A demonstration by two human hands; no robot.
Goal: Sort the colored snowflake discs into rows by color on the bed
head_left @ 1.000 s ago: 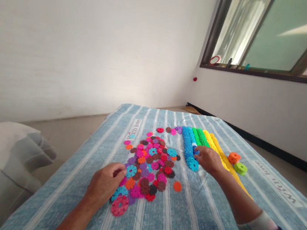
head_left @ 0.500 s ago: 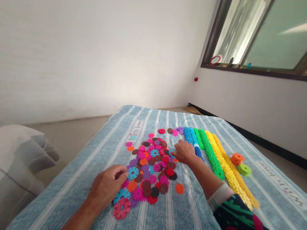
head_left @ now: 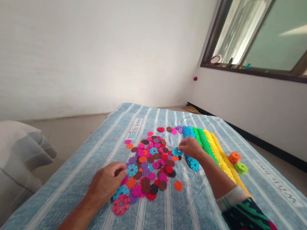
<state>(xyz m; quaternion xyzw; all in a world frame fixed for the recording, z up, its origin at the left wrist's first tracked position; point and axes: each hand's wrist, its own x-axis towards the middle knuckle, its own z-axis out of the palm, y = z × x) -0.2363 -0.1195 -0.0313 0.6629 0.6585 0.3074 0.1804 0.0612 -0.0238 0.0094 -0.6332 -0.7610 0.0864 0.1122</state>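
A loose pile of notched plastic snowflake discs (head_left: 145,185) in pink, brown, orange, purple, black and blue lies on the striped cloth. At its right edge, my right hand (head_left: 192,148) pinches a blue snowflake disc (head_left: 176,152) between thumb and fingers. Just beyond that hand is a row of blue discs (head_left: 193,164), partly hidden by it. My left hand (head_left: 107,182) rests at the pile's left side, fingers curled closed beside another blue disc (head_left: 132,170). Whatever its fingertips hold, if anything, is hidden. A larger translucent pink disc (head_left: 121,204) lies near it.
Long rows of green discs (head_left: 207,146), yellow discs (head_left: 222,160) and darker yellow discs (head_left: 227,162) run along the right. Short orange (head_left: 235,157) and lime green (head_left: 241,168) stacks stand farther right. A cloth-covered object (head_left: 5,160) is at the left.
My right hand has shifted slightly right and away from the pile, with the blue disc in its pinch. The left hand has stayed almost still. The view has shifted a little.
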